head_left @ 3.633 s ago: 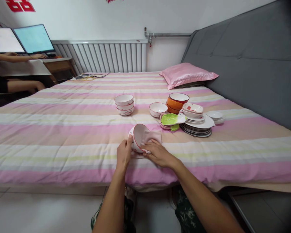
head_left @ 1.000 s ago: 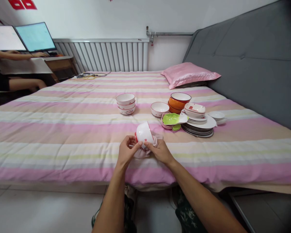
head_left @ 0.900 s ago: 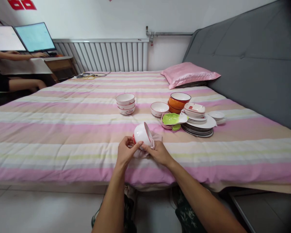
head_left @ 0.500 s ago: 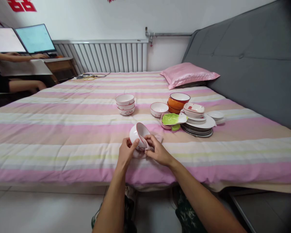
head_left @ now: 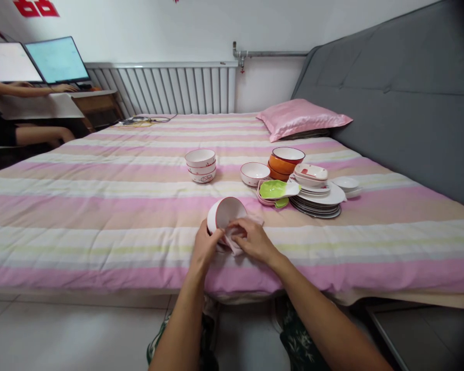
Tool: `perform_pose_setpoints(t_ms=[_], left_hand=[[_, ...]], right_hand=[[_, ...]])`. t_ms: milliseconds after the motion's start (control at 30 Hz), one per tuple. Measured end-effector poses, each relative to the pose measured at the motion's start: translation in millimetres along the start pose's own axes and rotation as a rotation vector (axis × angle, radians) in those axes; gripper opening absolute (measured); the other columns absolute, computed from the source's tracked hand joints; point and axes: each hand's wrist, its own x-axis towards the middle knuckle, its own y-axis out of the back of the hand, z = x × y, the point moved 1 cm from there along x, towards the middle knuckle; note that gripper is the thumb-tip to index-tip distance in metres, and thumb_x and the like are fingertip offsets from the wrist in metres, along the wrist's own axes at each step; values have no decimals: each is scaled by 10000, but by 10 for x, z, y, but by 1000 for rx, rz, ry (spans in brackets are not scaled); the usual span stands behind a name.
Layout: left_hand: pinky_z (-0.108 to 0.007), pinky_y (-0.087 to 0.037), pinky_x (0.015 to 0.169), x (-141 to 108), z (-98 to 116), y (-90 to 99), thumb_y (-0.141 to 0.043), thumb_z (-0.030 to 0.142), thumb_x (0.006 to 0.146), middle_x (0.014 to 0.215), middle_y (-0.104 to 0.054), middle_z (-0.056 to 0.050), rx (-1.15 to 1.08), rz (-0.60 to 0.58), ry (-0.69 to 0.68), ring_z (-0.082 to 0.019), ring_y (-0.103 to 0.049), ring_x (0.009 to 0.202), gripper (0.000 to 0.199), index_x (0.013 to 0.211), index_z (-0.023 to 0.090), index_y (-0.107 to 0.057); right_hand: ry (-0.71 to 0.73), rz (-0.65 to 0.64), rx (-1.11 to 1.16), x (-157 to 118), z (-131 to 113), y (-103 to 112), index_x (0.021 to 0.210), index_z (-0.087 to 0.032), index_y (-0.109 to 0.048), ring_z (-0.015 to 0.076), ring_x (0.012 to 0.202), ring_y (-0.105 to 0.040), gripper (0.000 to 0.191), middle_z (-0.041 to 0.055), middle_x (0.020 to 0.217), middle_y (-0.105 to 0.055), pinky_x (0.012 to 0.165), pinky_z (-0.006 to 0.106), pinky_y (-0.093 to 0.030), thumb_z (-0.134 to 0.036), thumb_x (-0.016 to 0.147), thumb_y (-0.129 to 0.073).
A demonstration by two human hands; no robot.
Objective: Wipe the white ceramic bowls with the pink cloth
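A white bowl with a red rim (head_left: 229,210) is tilted on its side near the bed's front edge, its opening turned to the right and toward me. My left hand (head_left: 206,242) grips its lower left side, thumb near the rim. In my right hand (head_left: 253,239) is a pale pink cloth (head_left: 234,246), pinched by the fingers at the bowl's lower rim. Part of the cloth spreads out behind the right hand. Farther back stands a stack of white bowls (head_left: 201,166) with red rims, and to its right a single similar bowl (head_left: 254,174).
Right of the hands are orange bowls (head_left: 281,166), a green leaf-shaped dish (head_left: 272,189), and stacked plates (head_left: 317,208) with small dishes on top. A pink pillow (head_left: 303,118) lies by the grey headboard (head_left: 394,103). At far left a person (head_left: 27,91) sits at monitors.
The bowl has turned so more of its inside faces me. My right hand with the cloth has moved from the rim's outer side toward the bowl's opening.
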Motion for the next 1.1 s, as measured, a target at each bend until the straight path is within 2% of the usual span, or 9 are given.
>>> perform_pose_setpoints(t_ms=[133, 267, 367, 500, 733, 833, 967, 1033, 1100], left_hand=[[-277, -442, 728, 6, -11, 50, -575, 233, 634, 942, -638, -60, -25, -73, -26, -208, -570, 854, 400, 1020, 132, -607], [-316, -448, 809, 18, -31, 61, -589, 220, 624, 1050, -636, -91, -20, -114, -64, -255, -561, 975, 479, 1094, 126, -594], [-345, -449, 848, 18, -40, 58, -587, 211, 633, 1105, -624, -103, 13, -135, -87, -265, -557, 1009, 532, 1158, 129, -565], [-348, -451, 850, 5, -23, 53, -574, 216, 653, 1131, -615, -104, 39, -159, -101, -261, -559, 1015, 548, 1194, 139, -542], [-351, -446, 865, 5, -4, 48, -557, 185, 620, 1109, -626, -97, 18, -151, -91, -262, -566, 1011, 539, 1157, 139, -558], [-349, -432, 890, 7, 0, 49, -563, 192, 615, 1111, -629, -97, 9, -134, -91, -263, -566, 1024, 516, 1127, 134, -574], [-344, -442, 871, 2, 5, 54, -578, 211, 623, 1107, -633, -97, -3, -139, -66, -258, -570, 1013, 516, 1134, 135, -573], [-338, -458, 839, 1, 6, 56, -583, 222, 632, 1098, -637, -94, -8, -141, -49, -251, -581, 981, 510, 1135, 138, -574], [-333, -462, 832, 2, 8, 58, -586, 224, 630, 1096, -637, -93, -12, -135, -48, -250, -581, 978, 501, 1124, 137, -582]], right_hand=[[15, 139, -275, -9, 57, -23, 1102, -155, -614, 260, 1103, -554, 353, 128, 1144, -640, 979, 431, -410, -127, 751, -585], [6, 228, -418, -16, 60, -26, 1151, -160, -594, 250, 1080, -556, 355, 132, 1146, -631, 944, 411, -437, -101, 824, -471], [-63, 199, -518, -18, 49, -27, 1142, -191, -613, 238, 974, -595, 340, 111, 1066, -648, 820, 348, -480, -116, 844, -469], [-123, 130, -622, -13, 34, -34, 991, -229, -691, 214, 804, -616, 262, 91, 929, -657, 685, 307, -465, -168, 884, -460], [49, 326, -310, 44, -2, -27, 992, -201, -662, 205, 965, -599, 239, 82, 990, -657, 873, 330, -455, -176, 902, -442], [92, 266, -267, 59, 23, -45, 1087, -171, -624, 216, 1121, -553, 281, 114, 1157, -625, 967, 373, -427, -148, 891, -424], [116, 120, -304, 38, 48, -50, 1202, -157, -570, 241, 1278, -449, 351, 143, 1402, -457, 1009, 422, -407, -148, 876, -440], [143, 109, -275, 29, 30, -26, 1178, -175, -589, 243, 1293, -434, 335, 133, 1420, -438, 1018, 436, -397, -159, 871, -458], [168, 142, -212, 29, -9, 12, 1107, -184, -629, 235, 1247, -480, 281, 125, 1334, -528, 1014, 430, -397, -177, 878, -468]])
